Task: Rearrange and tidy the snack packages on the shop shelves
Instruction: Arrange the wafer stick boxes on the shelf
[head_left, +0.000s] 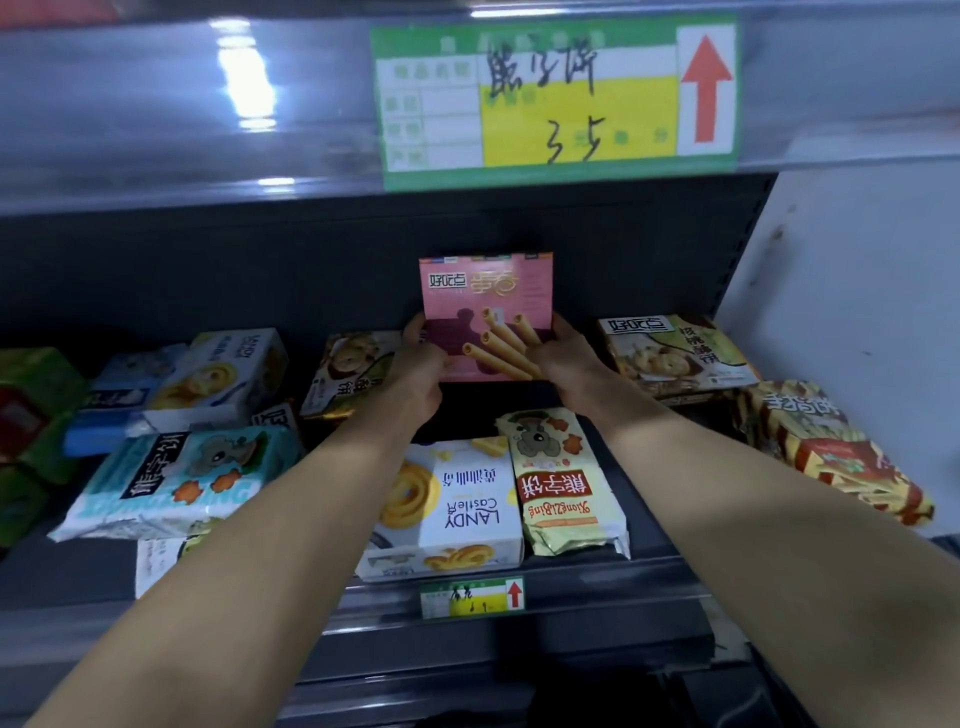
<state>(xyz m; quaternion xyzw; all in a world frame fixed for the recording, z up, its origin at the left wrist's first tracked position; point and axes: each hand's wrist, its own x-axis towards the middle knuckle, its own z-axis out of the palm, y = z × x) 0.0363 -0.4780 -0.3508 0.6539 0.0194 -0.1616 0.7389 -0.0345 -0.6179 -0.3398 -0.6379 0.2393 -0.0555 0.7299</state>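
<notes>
At centre frame the pink box (488, 306) is held upright toward the back of the shelf (488, 415). The left hand (422, 358) and right hand (563, 353) each grip a lower side, fingers curled round its edges. Released carelessly, it may topple forward, and the forearms could sweep the white box (457, 514) off the front lip. The shelf holds packets lying flat and jumbled.
</notes>
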